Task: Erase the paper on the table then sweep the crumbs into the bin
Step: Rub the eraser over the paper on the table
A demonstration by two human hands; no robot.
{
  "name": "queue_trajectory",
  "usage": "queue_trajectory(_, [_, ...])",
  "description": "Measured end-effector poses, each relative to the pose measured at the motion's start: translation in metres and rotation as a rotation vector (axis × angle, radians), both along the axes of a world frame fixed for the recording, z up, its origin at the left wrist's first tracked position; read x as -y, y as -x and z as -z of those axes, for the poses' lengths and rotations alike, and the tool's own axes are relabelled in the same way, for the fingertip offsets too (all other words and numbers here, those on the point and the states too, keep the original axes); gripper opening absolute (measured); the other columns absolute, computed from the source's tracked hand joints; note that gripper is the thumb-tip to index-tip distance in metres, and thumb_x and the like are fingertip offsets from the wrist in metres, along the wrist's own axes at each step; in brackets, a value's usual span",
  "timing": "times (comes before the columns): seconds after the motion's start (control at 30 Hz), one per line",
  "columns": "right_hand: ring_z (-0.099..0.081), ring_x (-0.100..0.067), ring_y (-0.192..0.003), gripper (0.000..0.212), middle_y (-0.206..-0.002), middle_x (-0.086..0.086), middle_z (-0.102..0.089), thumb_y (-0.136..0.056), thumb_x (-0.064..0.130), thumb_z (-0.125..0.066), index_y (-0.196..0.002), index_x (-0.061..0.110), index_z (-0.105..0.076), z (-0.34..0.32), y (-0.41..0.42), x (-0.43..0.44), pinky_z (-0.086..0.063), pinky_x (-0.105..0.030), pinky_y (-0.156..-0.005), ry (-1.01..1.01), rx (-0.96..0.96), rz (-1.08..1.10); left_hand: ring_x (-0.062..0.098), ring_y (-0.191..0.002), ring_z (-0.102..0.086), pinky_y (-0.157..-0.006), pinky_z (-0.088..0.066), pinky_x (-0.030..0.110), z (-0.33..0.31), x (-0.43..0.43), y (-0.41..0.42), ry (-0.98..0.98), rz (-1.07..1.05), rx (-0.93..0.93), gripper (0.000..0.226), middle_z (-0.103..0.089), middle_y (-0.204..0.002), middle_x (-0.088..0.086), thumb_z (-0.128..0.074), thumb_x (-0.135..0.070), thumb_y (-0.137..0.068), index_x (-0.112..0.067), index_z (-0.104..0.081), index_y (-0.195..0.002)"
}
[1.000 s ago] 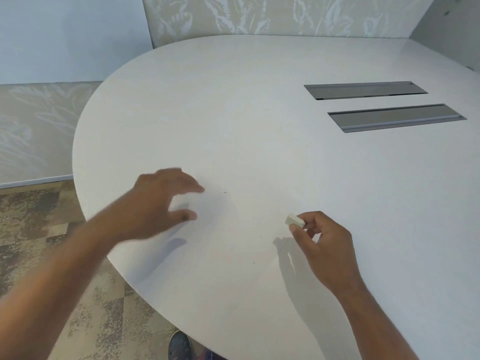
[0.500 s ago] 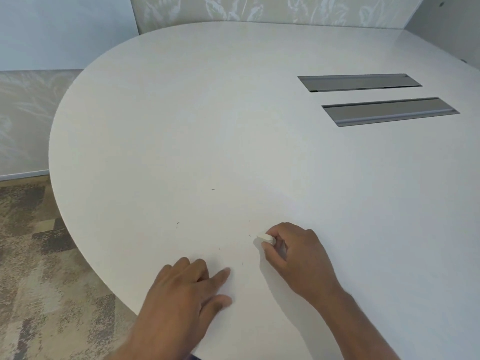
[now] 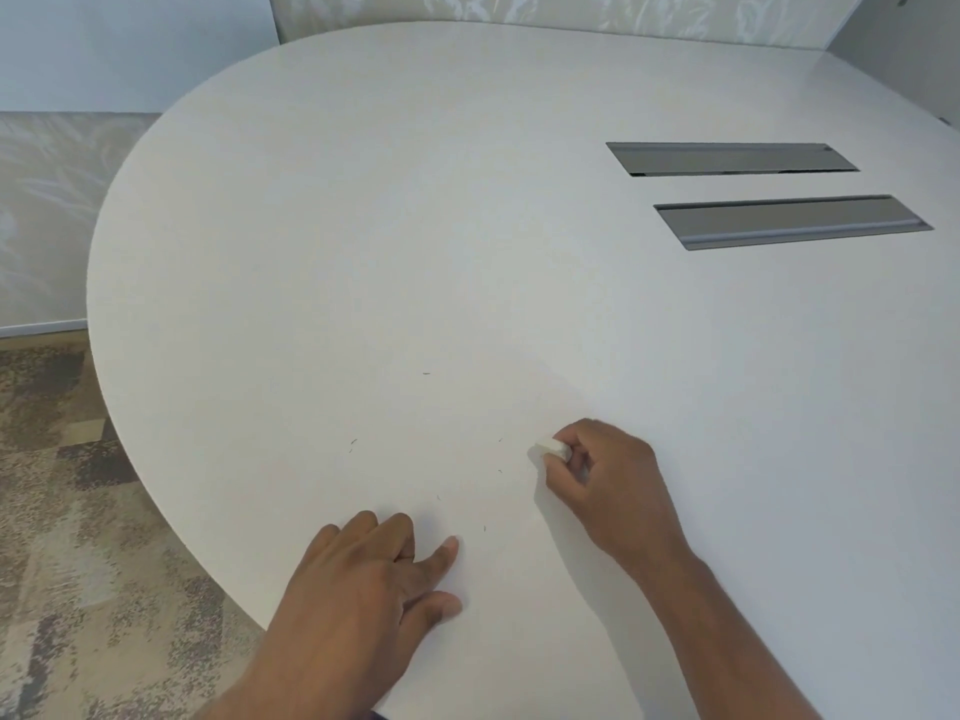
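Several tiny dark crumbs [image 3: 426, 373] lie scattered on the near part of the white table [image 3: 467, 200], each a short thin curl, well apart from one another. One lies alone toward the middle of the table, one to the left, and the rest lie between the two hands. Whether a sheet of paper lies under them cannot be told against the white top.

A small white eraser [image 3: 553, 449], a blunt block with rounded corners, is pinched between the thumb and fingertips of the right hand [image 3: 608, 491]. Its free end points left and sits at or just above the tabletop. That hand's fingers are curled round the eraser, the back of the hand faces up, and the forearm runs off to the near right.

To the near left, the left hand [image 3: 363, 579] lies palm down on the table by the rounded edge and holds nothing. Its forefinger and thumb are stretched forward with their tips on the surface, and the other fingers are bent close together beside them.

Two long grey recessed slots [image 3: 730, 158] are set in the far right of the table, one behind the other. Flat grey covers fill them, and what lies beneath cannot be seen. Patterned carpet [image 3: 62, 511] shows at the left.
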State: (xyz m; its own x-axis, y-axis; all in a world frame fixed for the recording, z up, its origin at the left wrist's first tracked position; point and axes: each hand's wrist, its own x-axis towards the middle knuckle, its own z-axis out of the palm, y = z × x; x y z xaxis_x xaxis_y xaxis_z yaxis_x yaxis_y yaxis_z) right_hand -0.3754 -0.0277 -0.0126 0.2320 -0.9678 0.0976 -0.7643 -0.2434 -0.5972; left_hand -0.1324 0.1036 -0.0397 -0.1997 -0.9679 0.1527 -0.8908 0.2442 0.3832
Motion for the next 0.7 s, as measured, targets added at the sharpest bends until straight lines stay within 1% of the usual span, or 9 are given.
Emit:
queue_trajectory(0.1, [-0.060, -0.014, -0.071, 0.013, -0.073, 0.007, -0.065, -0.088, 0.026, -0.076, -0.079, 0.026, -0.067, -0.001, 0.004, 0.010, -0.053, -0.037, -0.068, -0.057, 0.071, 0.047, 0.007, -0.070, -0.033, -0.063, -0.023, 0.013, -0.001, 0.002, -0.001, -0.009, 0.012, -0.011, 0.048, -0.031, -0.073, -0.019, -0.050, -0.067, -0.084, -0.044, -0.082, -0.113])
queue_trajectory(0.17, [-0.060, -0.013, -0.071, 0.012, -0.075, 0.008, -0.066, -0.087, 0.026, -0.078, -0.080, 0.026, -0.069, -0.003, 0.005, 0.006, -0.053, -0.034, -0.067, -0.076, 0.096, 0.037, 0.007, -0.069, -0.033, -0.059, -0.028, 0.016, -0.001, 0.002, -0.001, -0.006, 0.019, -0.013, 0.048, -0.031, -0.073, -0.018, -0.051, -0.067, -0.084, -0.044, -0.082, -0.112])
queue_trajectory(0.27, [-0.059, -0.013, -0.070, 0.013, -0.077, 0.011, -0.067, -0.086, 0.029, -0.078, -0.079, 0.025, -0.069, -0.003, 0.005, -0.003, -0.050, -0.029, -0.064, -0.060, 0.059, -0.033, 0.007, -0.065, -0.038, -0.053, -0.041, 0.023, -0.001, 0.002, -0.001, -0.010, 0.016, -0.002, 0.048, -0.038, -0.070, -0.017, -0.050, -0.067, -0.084, -0.045, -0.082, -0.111])
queue_trajectory(0.37, [-0.060, -0.013, -0.072, 0.013, -0.075, 0.012, -0.066, -0.086, 0.029, -0.077, -0.079, 0.025, -0.068, -0.001, 0.003, 0.004, -0.051, -0.030, -0.066, -0.011, 0.002, -0.048, 0.009, -0.062, -0.042, -0.051, -0.044, 0.025, -0.004, 0.003, 0.000, -0.008, 0.012, -0.002, 0.048, -0.040, -0.070, -0.016, -0.049, -0.065, -0.084, -0.043, -0.083, -0.109])
queue_trajectory(0.43, [-0.060, -0.012, -0.070, 0.012, -0.074, 0.011, -0.065, -0.086, 0.029, -0.076, -0.080, 0.025, -0.067, 0.000, 0.003, 0.018, -0.053, -0.035, -0.067, 0.009, -0.007, -0.013, 0.010, -0.060, -0.044, -0.051, -0.042, 0.025, -0.005, 0.004, 0.001, -0.001, 0.016, 0.011, 0.048, -0.038, -0.069, -0.016, -0.049, -0.065, -0.083, -0.042, -0.084, -0.108])
queue_trajectory(0.5, [-0.061, -0.011, -0.071, 0.010, -0.075, 0.012, -0.066, -0.086, 0.031, -0.075, -0.081, 0.026, -0.068, -0.001, 0.004, 0.029, -0.054, -0.036, -0.069, 0.005, -0.013, 0.015, 0.009, -0.061, -0.042, -0.054, -0.038, 0.024, -0.005, 0.004, 0.000, 0.001, 0.021, 0.021, 0.049, -0.030, -0.072, -0.018, -0.048, -0.066, -0.083, -0.044, -0.083, -0.107])
queue_trajectory(0.6, [-0.062, -0.008, -0.074, 0.008, -0.078, 0.014, -0.068, -0.086, 0.030, -0.077, -0.083, 0.027, -0.070, -0.005, 0.006, 0.028, -0.051, -0.030, -0.068, -0.022, 0.025, 0.005, 0.005, -0.067, -0.034, -0.058, -0.031, 0.020, -0.004, 0.005, -0.001, -0.010, 0.020, 0.020, 0.048, -0.025, -0.075, -0.018, -0.048, -0.069, -0.083, -0.047, -0.082, -0.108])
queue_trajectory(0.67, [-0.061, -0.008, -0.074, 0.009, -0.081, 0.015, -0.069, -0.085, 0.029, -0.079, -0.082, 0.027, -0.071, -0.006, 0.007, 0.019, -0.049, -0.026, -0.067, -0.069, 0.060, -0.042, 0.005, -0.066, -0.036, -0.059, -0.027, 0.019, -0.003, 0.005, -0.001, -0.020, 0.014, 0.027, 0.048, -0.026, -0.074, -0.018, -0.048, -0.070, -0.083, -0.048, -0.082, -0.107])
queue_trajectory(0.7, [-0.061, -0.009, -0.074, 0.009, -0.082, 0.015, -0.069, -0.086, 0.030, -0.079, -0.081, 0.027, -0.071, -0.006, 0.007, 0.014, -0.050, -0.028, -0.067, -0.089, 0.057, -0.062, 0.006, -0.064, -0.039, -0.059, -0.026, 0.019, -0.004, 0.005, -0.001, -0.021, 0.015, 0.033, 0.048, -0.027, -0.073, -0.017, -0.047, -0.069, -0.083, -0.047, -0.083, -0.107])
